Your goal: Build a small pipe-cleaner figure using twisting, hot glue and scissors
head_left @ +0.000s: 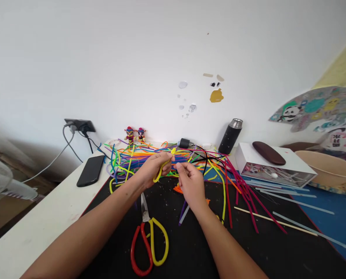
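Observation:
My left hand is closed in a pinch on a bent yellow pipe cleaner, whose upper end shows bunched above the fingertips. Just to the right, my right hand has thumb and forefinger pressed together close to the left fingertips; whatever they hold, if anything, is too small to make out. Behind both hands lies a thick heap of coloured pipe cleaners. Scissors with one red and one yellow handle lie on the black mat below my hands.
A phone lies at the left. Two small figures stand against the wall. At the back right are a black flask and a white box with a brown case on top. A wooden stick crosses the mat's right side.

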`<state>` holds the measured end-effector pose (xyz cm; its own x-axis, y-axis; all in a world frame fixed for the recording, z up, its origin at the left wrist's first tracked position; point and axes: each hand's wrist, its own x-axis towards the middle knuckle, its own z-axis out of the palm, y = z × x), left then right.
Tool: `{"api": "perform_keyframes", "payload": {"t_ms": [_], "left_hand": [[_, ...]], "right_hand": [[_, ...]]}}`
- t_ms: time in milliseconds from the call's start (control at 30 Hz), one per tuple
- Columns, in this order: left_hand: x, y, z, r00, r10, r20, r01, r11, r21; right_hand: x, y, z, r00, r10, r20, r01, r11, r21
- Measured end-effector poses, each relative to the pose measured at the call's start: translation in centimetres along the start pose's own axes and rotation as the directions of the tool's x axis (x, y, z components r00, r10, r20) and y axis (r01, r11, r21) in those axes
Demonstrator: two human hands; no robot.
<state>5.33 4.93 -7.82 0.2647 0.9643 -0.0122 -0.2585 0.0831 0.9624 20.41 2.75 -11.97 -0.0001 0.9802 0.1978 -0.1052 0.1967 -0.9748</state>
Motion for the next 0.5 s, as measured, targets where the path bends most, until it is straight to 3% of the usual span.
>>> {"api": "perform_keyframes", "payload": {"t_ms": [233, 500], "left_hand": [[-0.2, -0.9, -0.5, 0.999, 0.026, 0.042, -0.03, 0.994, 0.102], [-1.7, -0.2, 0.2, 0.999, 0.03, 0.027, -0.035, 0.978, 0.204]], "right_hand": [[-0.1, -0.2, 0.2, 0.999, 0.036, -0.011, -0.035, 0.997, 0.066], [-0.5, -0.9, 0.5, 0.999, 0.045, 0.012, -0.047, 0.99, 0.134]]}}
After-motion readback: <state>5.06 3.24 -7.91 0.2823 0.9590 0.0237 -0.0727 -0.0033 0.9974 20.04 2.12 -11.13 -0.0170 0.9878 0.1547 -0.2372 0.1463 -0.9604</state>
